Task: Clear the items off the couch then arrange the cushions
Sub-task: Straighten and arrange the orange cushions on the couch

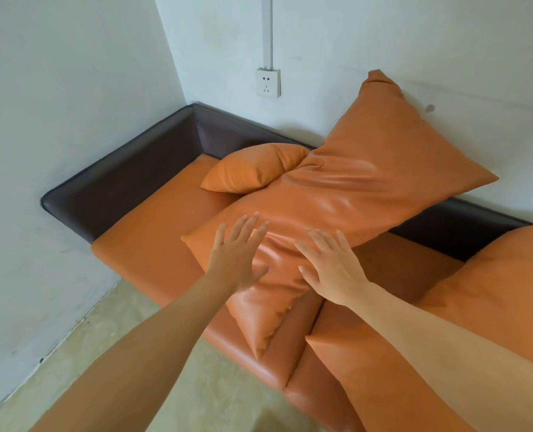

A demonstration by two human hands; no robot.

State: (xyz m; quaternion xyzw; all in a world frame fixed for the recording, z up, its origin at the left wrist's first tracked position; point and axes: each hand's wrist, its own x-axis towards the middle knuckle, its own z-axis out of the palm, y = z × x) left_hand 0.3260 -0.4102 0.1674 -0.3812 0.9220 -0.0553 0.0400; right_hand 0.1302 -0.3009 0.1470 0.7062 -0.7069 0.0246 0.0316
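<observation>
Orange leather-look cushions on a low couch, with two bare hands spread over the largest one.

Both arms reach forward from the near edge. The left hand [238, 260] and right hand [332, 269] lie side by side with fingers straight and fanned, palms down on or just over the near part of the large cushion [346, 194]; neither grip holds anything, and actual contact cannot be told. This cushion lies diagonally, its far corner up against the white wall [414, 42] and its near corner reaching the seat's front edge. A small cushion [252, 169] sits at its far left, touching it. Another cushion [492, 291] lies at the near right. The couch [153, 226] has an orange seat and a dark brown backrest, set into a corner, a wall socket [268, 82] above it.
</observation>
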